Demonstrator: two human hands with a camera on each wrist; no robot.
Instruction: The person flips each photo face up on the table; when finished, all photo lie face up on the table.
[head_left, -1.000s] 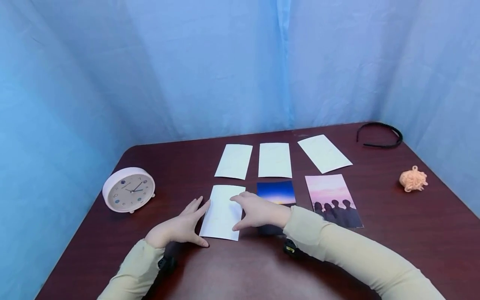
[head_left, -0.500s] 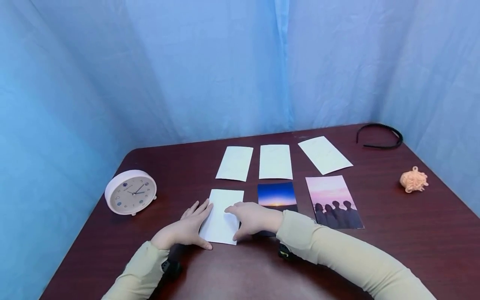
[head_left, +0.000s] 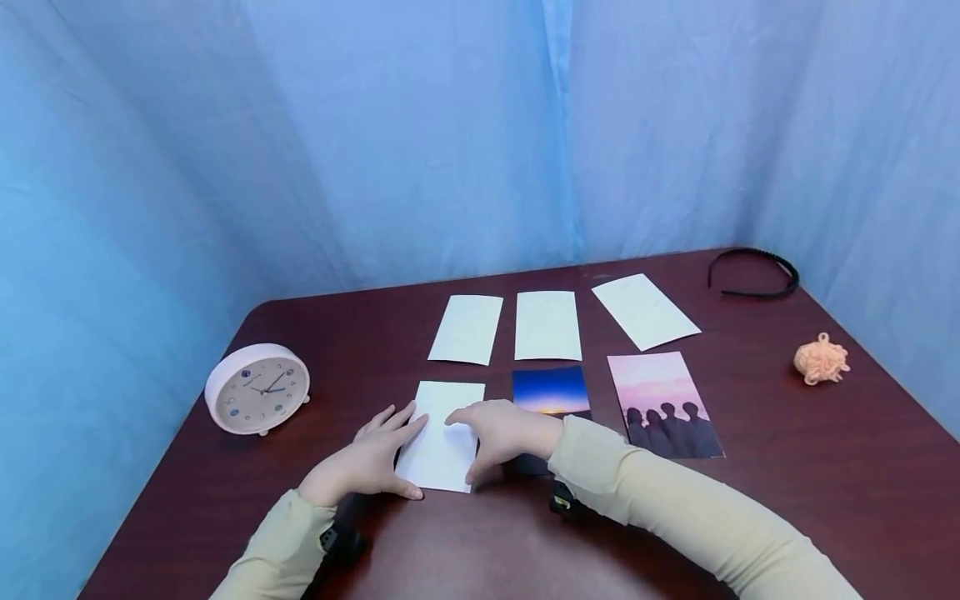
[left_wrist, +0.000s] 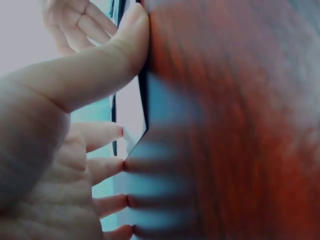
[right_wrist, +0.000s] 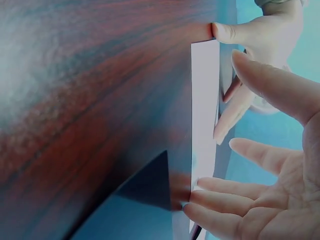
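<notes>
A blank white card [head_left: 438,446] lies on the dark wood table, between both hands. At its left edge rests my left hand [head_left: 363,465], fingers spread and thumb near the bottom-left corner; in the left wrist view the thumb crosses above the card [left_wrist: 131,110]. My right hand [head_left: 512,429] is at the right edge, its index finger extended over the card and its thumb by the lower right corner. In the right wrist view, fingertips of the right hand touch down beside the card [right_wrist: 202,105]. A blue sunset photo [head_left: 551,387] is partly hidden beneath the right hand and wrist.
A pink photo with silhouettes [head_left: 651,379] lies to the right. Behind are a left white card [head_left: 467,329], a middle one [head_left: 547,325] and a tilted one [head_left: 647,311]. A round clock [head_left: 258,389] stands left; a black headband [head_left: 757,293] and peach yarn ball [head_left: 822,361] lie far right.
Both hands have drawn closer around the white card, which has shifted slightly toward the person. The right hand has moved a little left and down, uncovering more of the sunset photo.
</notes>
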